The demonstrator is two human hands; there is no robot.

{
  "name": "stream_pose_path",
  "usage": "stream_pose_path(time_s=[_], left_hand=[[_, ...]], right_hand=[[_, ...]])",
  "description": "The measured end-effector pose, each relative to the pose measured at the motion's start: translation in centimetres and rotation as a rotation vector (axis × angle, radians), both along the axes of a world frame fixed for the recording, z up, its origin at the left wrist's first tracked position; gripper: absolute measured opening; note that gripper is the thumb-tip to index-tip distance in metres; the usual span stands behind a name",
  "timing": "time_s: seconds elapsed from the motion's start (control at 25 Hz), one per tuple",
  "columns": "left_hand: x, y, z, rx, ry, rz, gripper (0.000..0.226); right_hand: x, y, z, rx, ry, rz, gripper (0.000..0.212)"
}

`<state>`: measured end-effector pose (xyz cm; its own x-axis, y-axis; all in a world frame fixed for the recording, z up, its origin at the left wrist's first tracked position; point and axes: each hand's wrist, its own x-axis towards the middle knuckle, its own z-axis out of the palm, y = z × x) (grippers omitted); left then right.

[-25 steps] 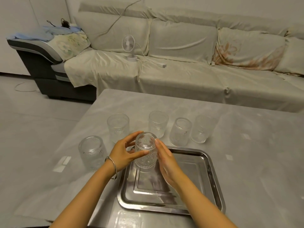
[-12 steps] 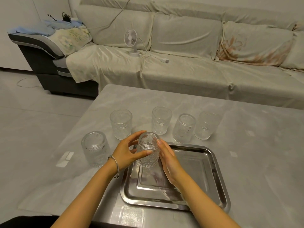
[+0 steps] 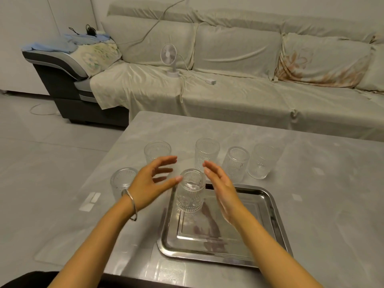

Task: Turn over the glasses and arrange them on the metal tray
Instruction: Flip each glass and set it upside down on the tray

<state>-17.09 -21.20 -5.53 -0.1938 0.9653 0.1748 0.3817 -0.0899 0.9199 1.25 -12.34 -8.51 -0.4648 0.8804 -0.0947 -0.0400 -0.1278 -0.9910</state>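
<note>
One ribbed glass point(image 3: 190, 191) stands at the upper left corner of the metal tray point(image 3: 276, 217) — whether rim-down, I cannot tell. It looks hard, slick and breakable; best held around its ribbed sides. Left hand point(image 3: 151, 181) and right hand point(image 3: 223, 188) flank it, grip wide, empty. Five more glasses point(image 3: 207, 152) wait on the surface point(image 3: 311, 163) — mid-frame.

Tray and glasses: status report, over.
Both hands, left and right, open. One glass on tray, five on table. Nothing in the way.
</note>
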Motion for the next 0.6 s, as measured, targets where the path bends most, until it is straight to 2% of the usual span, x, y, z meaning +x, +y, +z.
stream_pose_path(time_s=[0.16, 0.32, 0.44, 0.6], left_hand=[[-4.2, -2.9, 2.9, 0.106, 0.024, 0.164, 0.041], [-7.8, -4.9, 1.4, 0.036, 0.02, 0.3, 0.037], [-9.2, -5.9, -1.3, -0.064, -0.035, 0.333, 0.049], [-9.4, -5.9, -4.4, -0.139, -0.056, 0.289, 0.066]], right_hand=[[-2.3, -0.8, 3.5, 0.162, 0.102, 0.11, 0.042], [-7.1, -3.2, 2.9, 0.186, 0.025, 0.289, 0.038], [-9.6, -4.3, 0.8, 0.097, -0.025, 0.32, 0.039], [-11.0, -4.6, -1.5, 0.018, -0.139, 0.341, 0.054]])
